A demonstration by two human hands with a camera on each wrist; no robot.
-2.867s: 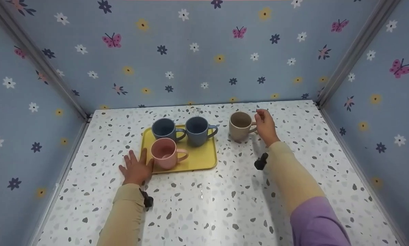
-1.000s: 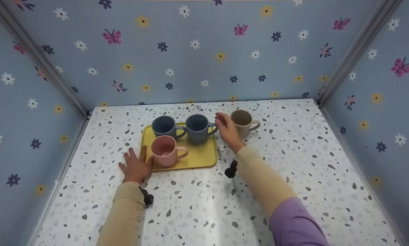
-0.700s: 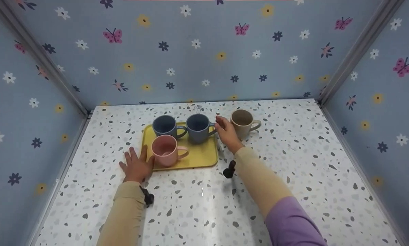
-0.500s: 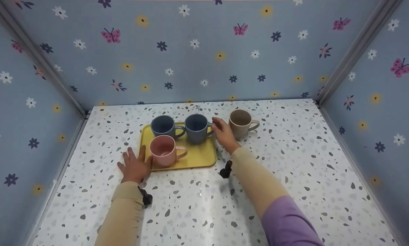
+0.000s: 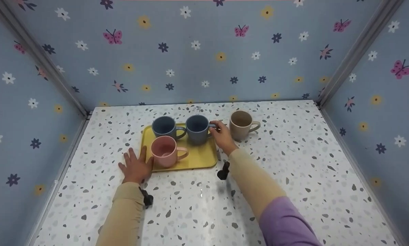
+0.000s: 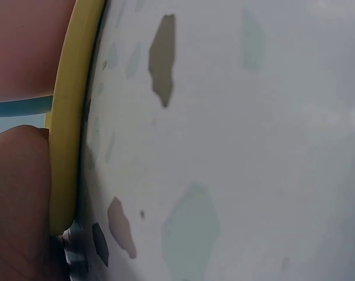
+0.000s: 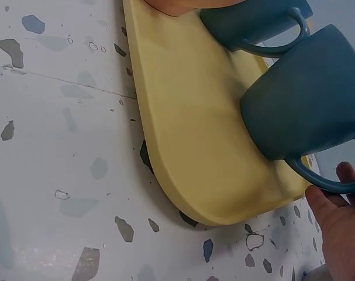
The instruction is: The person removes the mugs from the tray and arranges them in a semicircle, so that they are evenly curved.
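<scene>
My right hand [image 5: 223,136] pinches the handle of the right-hand blue mug [image 5: 197,131], which stands upright on a yellow tray [image 5: 204,158]. The right wrist view shows the fingers curled at that blue mug [image 7: 309,93] and its handle. Another blue mug [image 5: 163,127] stands beside it at the tray's back left. In front is a pink mug [image 5: 164,153], its handle turned right. Flat and spread, my left hand [image 5: 136,168] rests at the tray's left front corner. Its thumb lies by the tray rim [image 6: 66,129], close to the pink mug.
A beige mug [image 5: 240,128] stands on the speckled table [image 5: 197,205], right of the tray and just beyond my right hand. Patterned blue panels [image 5: 204,65] enclose the table at the back and both sides.
My right hand has left the beige mug's handle, moved left and taken the right-hand blue mug's handle. My left hand stays at the tray corner. The mugs stand where they were.
</scene>
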